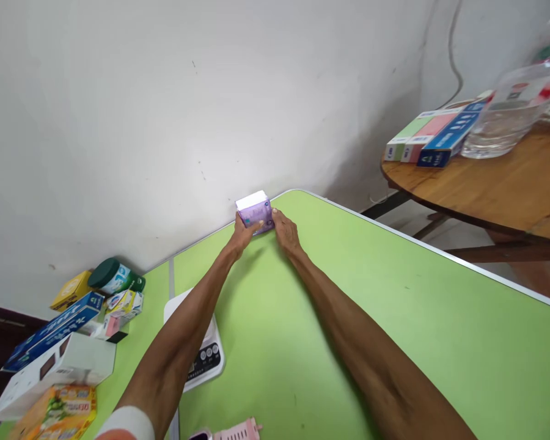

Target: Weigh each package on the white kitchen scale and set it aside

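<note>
At the far corner of the green table (348,263), near the wall, a purple pack with a white top (256,212) stands between my two hands. It looks like a small box or packet; its print is too small to read. My left hand (245,231) grips its left side, with the thumb lying across the front. Against its right side rests my right hand (284,229), fingers curled at the edge. Partly behind my left forearm lies a white digital scale (213,351) with a black button panel.
Boxes, including a blue one (55,330) and a white one (73,366), crowd the table's left end beside a green canister (117,276). A pink-strapped watch (236,431) lies at the near edge. Right, a round wooden table (499,189) holds boxes and a large water bottle (508,116).
</note>
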